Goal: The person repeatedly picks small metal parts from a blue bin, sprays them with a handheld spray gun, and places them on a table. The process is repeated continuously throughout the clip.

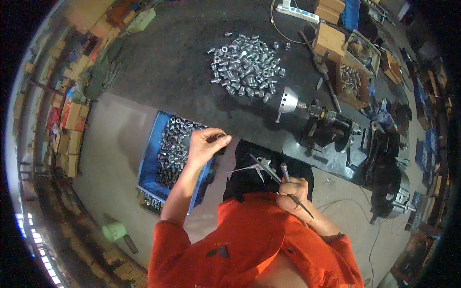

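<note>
My left hand (205,145) is over the right side of a blue crate (150,149), thumb and fingers pinched together. A small dark thing shows at the fingertips, too small to name. Inside the crate lie many small metal fittings (176,153). My right hand (294,193), closed in front of my body, grips a long thin pointed metal tool (301,207) that sticks out on both sides of the fist. A short metal cylinder (285,172) stands up from the same fist. Just beyond it, a silver tool with thin pointed arms (261,165) rests over my dark-clothed lap.
A heap of shiny metal fittings (247,67) lies on the dark workbench (163,67). Right of it, a holed metal cone (288,102) is mounted on a bench machine (331,125). Wooden boxes (331,41) and a power strip (297,12) stand farther back. A green cylinder (114,231) lies on the floor.
</note>
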Available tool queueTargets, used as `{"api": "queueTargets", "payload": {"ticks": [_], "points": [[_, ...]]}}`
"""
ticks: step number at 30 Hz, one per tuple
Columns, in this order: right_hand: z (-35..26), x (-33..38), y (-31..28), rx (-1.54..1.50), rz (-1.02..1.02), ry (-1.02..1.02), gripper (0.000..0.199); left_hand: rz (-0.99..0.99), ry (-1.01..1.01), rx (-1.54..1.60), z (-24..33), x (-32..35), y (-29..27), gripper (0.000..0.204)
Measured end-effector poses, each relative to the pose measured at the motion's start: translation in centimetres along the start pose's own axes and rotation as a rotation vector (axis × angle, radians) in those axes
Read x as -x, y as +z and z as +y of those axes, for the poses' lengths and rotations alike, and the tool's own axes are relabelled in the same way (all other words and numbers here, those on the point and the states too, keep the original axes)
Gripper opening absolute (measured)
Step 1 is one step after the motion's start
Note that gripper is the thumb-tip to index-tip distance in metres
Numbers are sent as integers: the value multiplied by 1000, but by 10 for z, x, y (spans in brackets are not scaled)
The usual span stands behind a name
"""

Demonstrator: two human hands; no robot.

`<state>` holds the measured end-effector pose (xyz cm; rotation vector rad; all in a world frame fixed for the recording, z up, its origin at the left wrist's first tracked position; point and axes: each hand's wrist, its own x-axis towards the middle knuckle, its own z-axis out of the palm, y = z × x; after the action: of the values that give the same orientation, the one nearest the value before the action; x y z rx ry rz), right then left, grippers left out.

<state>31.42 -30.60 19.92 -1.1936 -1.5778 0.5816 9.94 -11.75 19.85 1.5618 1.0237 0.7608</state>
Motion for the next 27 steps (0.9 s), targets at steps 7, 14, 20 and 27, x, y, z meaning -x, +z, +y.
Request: {"api": "queueTargets", "payload": {"ticks": [7,14,20,27], "points": [[3,9,4,-10,69,102,17,-154,-168,671,0,-8,7,26],[13,14,5,8,84,127,18,-123,-249,674,10,-16,12,32],[20,19,1,-20,74,166,15,-118,-267,630,10,-20,12,36],[13,15,-2,-61,112,175,13,-160,-286,563,4,-45,10,35]]}}
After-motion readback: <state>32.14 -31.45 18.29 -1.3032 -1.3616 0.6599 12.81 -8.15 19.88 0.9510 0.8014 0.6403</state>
